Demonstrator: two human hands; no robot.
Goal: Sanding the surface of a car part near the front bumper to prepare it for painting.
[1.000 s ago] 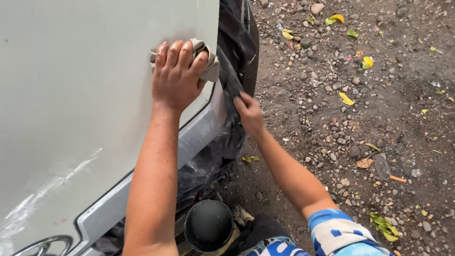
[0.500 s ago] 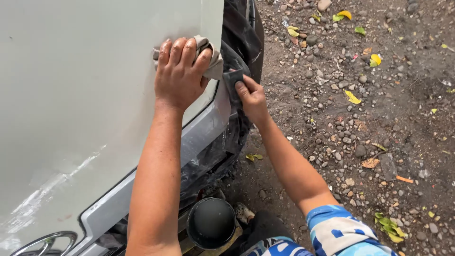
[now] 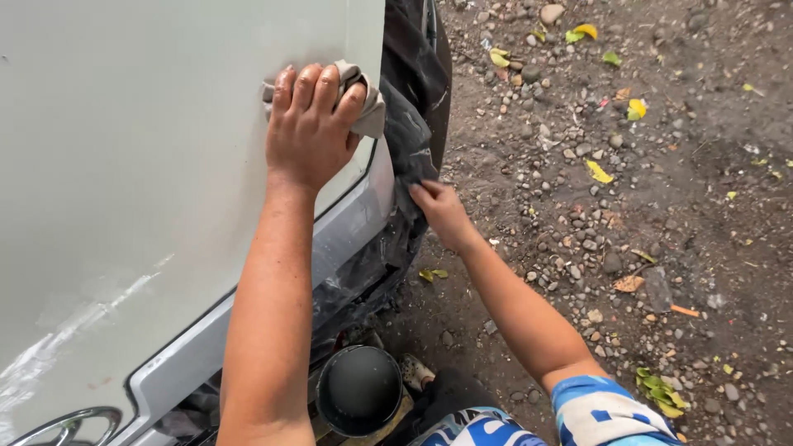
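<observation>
Beside white panel, black bucket, gravel

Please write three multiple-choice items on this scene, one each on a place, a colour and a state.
1. Where is the left hand?
A. on the gravel
B. pressing a cloth on the white panel
C. in the pot

2. What colour are most fallen leaves?
A. yellow-green
B. blue
C. pink

3. How is the right hand?
A. clear of everything
B. in a pocket
C. touching the black plastic sheet

B: palm flat on cloth. A: yellow and green on gravel. C: fingers meet the sheet.
</observation>
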